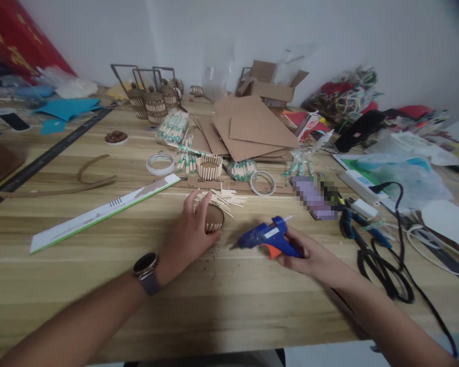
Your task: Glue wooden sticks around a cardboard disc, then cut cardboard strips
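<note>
Head view showed the disc, cardboard edged with sticks, on the table, clasped between thumb and fingers of the left hand, the right hand gripping a glue gun just beside it, loose sticks behind.

Nothing here can be read. Gold characters mark the red cloth, a white label sits on the blue glue gun, and dark print crosses the long white strip, but all are too blurred.
</note>
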A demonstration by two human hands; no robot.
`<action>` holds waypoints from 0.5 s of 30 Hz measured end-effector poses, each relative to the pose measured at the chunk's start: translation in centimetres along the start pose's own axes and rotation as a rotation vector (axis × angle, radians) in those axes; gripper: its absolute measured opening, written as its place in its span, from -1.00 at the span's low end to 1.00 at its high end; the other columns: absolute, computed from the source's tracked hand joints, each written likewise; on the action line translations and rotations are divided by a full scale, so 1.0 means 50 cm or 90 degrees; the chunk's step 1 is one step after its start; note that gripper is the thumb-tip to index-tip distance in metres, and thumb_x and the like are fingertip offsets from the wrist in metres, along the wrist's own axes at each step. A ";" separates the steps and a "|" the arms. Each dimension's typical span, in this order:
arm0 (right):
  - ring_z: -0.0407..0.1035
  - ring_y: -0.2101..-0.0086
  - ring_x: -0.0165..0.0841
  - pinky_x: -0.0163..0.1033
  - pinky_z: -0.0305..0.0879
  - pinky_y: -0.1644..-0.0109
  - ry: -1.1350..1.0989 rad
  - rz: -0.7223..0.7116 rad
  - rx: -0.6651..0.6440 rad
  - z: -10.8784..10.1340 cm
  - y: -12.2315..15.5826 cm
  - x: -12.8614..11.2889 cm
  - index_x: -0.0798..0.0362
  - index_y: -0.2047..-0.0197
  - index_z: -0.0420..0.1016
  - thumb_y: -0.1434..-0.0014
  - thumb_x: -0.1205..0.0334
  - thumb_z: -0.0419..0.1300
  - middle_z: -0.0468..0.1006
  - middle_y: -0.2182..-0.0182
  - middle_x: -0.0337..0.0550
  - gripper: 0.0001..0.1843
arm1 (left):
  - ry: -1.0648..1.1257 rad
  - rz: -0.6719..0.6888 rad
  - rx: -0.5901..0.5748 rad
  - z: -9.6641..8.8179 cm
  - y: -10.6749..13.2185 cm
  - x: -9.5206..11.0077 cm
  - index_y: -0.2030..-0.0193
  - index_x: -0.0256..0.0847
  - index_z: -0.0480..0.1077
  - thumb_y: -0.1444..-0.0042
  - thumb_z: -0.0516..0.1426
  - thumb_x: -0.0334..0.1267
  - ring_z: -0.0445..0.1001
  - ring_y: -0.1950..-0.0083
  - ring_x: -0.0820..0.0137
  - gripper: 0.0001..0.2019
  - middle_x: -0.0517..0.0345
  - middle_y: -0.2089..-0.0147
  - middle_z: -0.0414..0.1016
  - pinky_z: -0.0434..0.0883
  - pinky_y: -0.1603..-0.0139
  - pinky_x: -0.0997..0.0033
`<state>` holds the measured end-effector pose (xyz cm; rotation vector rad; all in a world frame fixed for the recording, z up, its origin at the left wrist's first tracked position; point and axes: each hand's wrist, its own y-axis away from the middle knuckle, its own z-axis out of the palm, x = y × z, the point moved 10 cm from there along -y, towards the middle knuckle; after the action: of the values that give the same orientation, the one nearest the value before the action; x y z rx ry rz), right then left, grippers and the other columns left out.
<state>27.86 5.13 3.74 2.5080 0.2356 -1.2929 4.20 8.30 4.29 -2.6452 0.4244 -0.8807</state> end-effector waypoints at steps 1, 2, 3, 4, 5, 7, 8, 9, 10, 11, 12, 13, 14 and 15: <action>0.36 0.39 -0.31 -0.27 0.28 0.38 -0.057 0.033 0.013 0.000 0.000 0.012 0.02 0.19 0.48 0.03 0.03 0.28 0.52 0.38 -0.20 -0.65 | 0.003 0.002 0.001 0.000 0.000 0.000 -0.39 -0.07 -0.02 0.08 0.39 -0.37 0.14 -0.42 -0.13 -0.05 -0.24 -0.41 -0.04 0.33 -0.30 -0.22; 0.37 0.39 -0.31 -0.27 0.27 0.39 -0.116 0.065 0.020 0.005 -0.001 0.024 0.03 0.19 0.51 0.05 -0.02 0.30 0.53 0.37 -0.17 -0.61 | 0.008 0.006 0.001 0.000 0.000 0.000 -0.39 -0.06 -0.03 0.08 0.38 -0.38 0.13 -0.42 -0.12 -0.05 -0.23 -0.41 -0.04 0.31 -0.31 -0.22; 0.35 0.41 -0.32 -0.27 0.25 0.40 -0.170 0.092 0.021 0.014 -0.004 0.034 0.05 0.22 0.52 0.07 -0.05 0.32 0.52 0.39 -0.15 -0.60 | 0.013 0.011 0.000 0.001 0.001 -0.001 -0.39 -0.05 -0.05 0.08 0.38 -0.38 0.12 -0.43 -0.11 -0.04 -0.21 -0.41 -0.05 0.29 -0.33 -0.22; 0.33 0.44 -0.34 -0.28 0.23 0.43 -0.210 0.109 0.019 0.024 -0.010 0.040 0.06 0.26 0.53 0.09 -0.07 0.33 0.50 0.42 -0.15 -0.59 | 0.018 0.016 -0.001 0.001 0.001 -0.003 -0.40 -0.03 -0.06 0.07 0.38 -0.38 0.11 -0.44 -0.10 -0.03 -0.20 -0.41 -0.05 0.27 -0.34 -0.22; 0.30 0.47 -0.36 -0.29 0.20 0.45 -0.237 0.115 0.007 0.035 -0.018 0.041 0.07 0.29 0.53 0.10 -0.08 0.34 0.47 0.46 -0.17 -0.58 | 0.022 0.022 -0.001 0.000 0.001 -0.006 -0.40 -0.01 -0.07 0.07 0.38 -0.38 0.10 -0.44 -0.10 -0.03 -0.19 -0.41 -0.06 0.25 -0.35 -0.22; 0.24 0.53 -0.41 -0.32 0.15 0.50 -0.240 0.100 -0.022 0.055 -0.039 0.032 0.07 0.32 0.51 0.11 -0.09 0.36 0.42 0.52 -0.23 -0.59 | 0.029 0.035 0.000 -0.002 0.001 -0.011 -0.40 0.00 -0.08 0.06 0.38 -0.38 0.08 -0.45 -0.10 -0.02 -0.19 -0.42 -0.07 0.22 -0.37 -0.23; 0.23 0.54 -0.42 -0.33 0.15 0.51 -0.216 0.080 -0.036 0.061 -0.050 0.024 0.07 0.31 0.52 0.09 -0.09 0.36 0.41 0.52 -0.25 -0.59 | 0.031 0.039 0.001 -0.003 0.001 -0.013 -0.40 -0.01 -0.08 0.06 0.38 -0.37 0.07 -0.45 -0.10 -0.02 -0.20 -0.42 -0.08 0.21 -0.37 -0.23; 0.24 0.53 -0.42 -0.33 0.17 0.50 -0.184 0.052 -0.043 0.065 -0.060 0.014 0.07 0.28 0.54 0.05 -0.10 0.35 0.43 0.51 -0.25 -0.59 | 0.033 0.040 0.005 -0.004 0.000 -0.016 -0.40 -0.02 -0.08 0.07 0.38 -0.38 0.06 -0.46 -0.10 -0.02 -0.20 -0.41 -0.07 0.21 -0.38 -0.23; 0.27 0.51 -0.40 -0.32 0.22 0.47 -0.148 0.021 -0.045 0.067 -0.068 0.003 0.06 0.24 0.56 0.01 -0.10 0.33 0.47 0.48 -0.24 -0.59 | 0.034 0.039 0.008 -0.005 -0.001 -0.018 -0.40 -0.03 -0.07 0.07 0.38 -0.38 0.06 -0.46 -0.10 -0.02 -0.21 -0.41 -0.06 0.20 -0.38 -0.23; 0.32 0.48 -0.38 -0.30 0.28 0.43 -0.114 -0.010 -0.046 0.069 -0.075 -0.006 0.05 0.19 0.58 -0.03 -0.10 0.31 0.52 0.44 -0.22 -0.59 | 0.034 0.036 0.009 -0.006 -0.001 -0.020 -0.40 -0.04 -0.07 0.08 0.38 -0.39 0.05 -0.46 -0.10 -0.03 -0.20 -0.40 -0.05 0.20 -0.38 -0.23; 0.37 0.43 -0.34 -0.27 0.35 0.36 -0.084 -0.037 -0.045 0.071 -0.079 -0.014 0.04 0.15 0.60 -0.07 -0.10 0.28 0.56 0.39 -0.20 -0.58 | 0.035 0.033 0.011 -0.006 -0.002 -0.021 -0.40 -0.04 -0.06 0.07 0.37 -0.39 0.06 -0.46 -0.10 -0.03 -0.20 -0.40 -0.04 0.20 -0.38 -0.23; 0.42 0.38 -0.31 -0.23 0.40 0.28 -0.060 -0.056 -0.043 0.073 -0.082 -0.018 0.03 0.12 0.60 -0.10 -0.10 0.27 0.60 0.35 -0.18 -0.58 | 0.037 0.030 0.011 -0.006 -0.002 -0.021 -0.40 -0.03 -0.06 0.07 0.36 -0.39 0.06 -0.46 -0.10 -0.04 -0.19 -0.39 -0.03 0.20 -0.38 -0.24; 0.46 0.33 -0.27 -0.20 0.44 0.21 -0.042 -0.070 -0.039 0.075 -0.083 -0.020 0.03 0.10 0.61 -0.11 -0.10 0.25 0.63 0.30 -0.16 -0.57 | 0.039 0.029 0.009 -0.005 -0.003 -0.021 -0.40 -0.03 -0.06 0.06 0.35 -0.39 0.06 -0.46 -0.10 -0.05 -0.19 -0.39 -0.03 0.21 -0.37 -0.25; 0.49 0.28 -0.23 -0.16 0.46 0.15 -0.028 -0.082 -0.039 0.078 -0.083 -0.021 0.03 0.09 0.61 -0.13 -0.10 0.24 0.65 0.26 -0.14 -0.57 | 0.042 0.029 0.006 -0.003 -0.003 -0.021 -0.40 -0.03 -0.06 0.06 0.34 -0.39 0.06 -0.45 -0.10 -0.06 -0.19 -0.40 -0.03 0.21 -0.37 -0.25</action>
<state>23.11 7.67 1.68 2.4455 0.4265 -1.3654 3.34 8.77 3.93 -2.5933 0.4940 -0.9545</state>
